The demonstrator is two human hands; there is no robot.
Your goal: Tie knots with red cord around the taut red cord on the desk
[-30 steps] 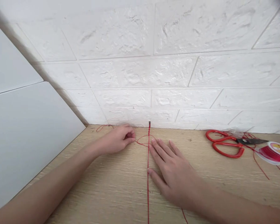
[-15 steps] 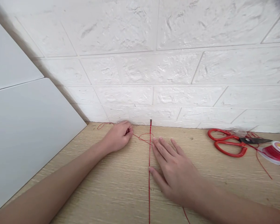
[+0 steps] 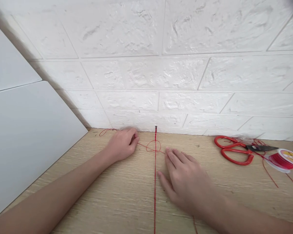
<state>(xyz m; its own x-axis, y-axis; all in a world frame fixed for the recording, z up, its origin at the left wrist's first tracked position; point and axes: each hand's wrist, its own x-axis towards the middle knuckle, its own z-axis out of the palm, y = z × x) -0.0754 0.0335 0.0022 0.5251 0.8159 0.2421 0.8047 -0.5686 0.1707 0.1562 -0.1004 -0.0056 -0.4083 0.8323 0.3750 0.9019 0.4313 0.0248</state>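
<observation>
A nail (image 3: 156,127) stands at the wall's foot, with a short knotted stretch of red cord (image 3: 155,135) hanging from it. From there a straight red cord (image 3: 155,188) runs down toward the bottom edge. A thin red thread forms a round loop (image 3: 146,147) across this cord. Left of the loop, my left hand (image 3: 123,143) is closed, pinching the thread between thumb and fingers. My right hand (image 3: 183,172) lies open and palm down to the right, its fingertips touching the thread's other side. Thread shows again below my right wrist.
Red-handled scissors (image 3: 236,154) lie at the right, beside a spool of red thread (image 3: 284,160) and loose thread ends. A clear plastic scrap touches the white brick-patterned wall (image 3: 180,74). White panels (image 3: 34,130) stand at the left.
My right hand has moved slightly to the right, away from the straight cord. The loop is now rounder and shows on both sides of the cord. The view has shifted slightly.
</observation>
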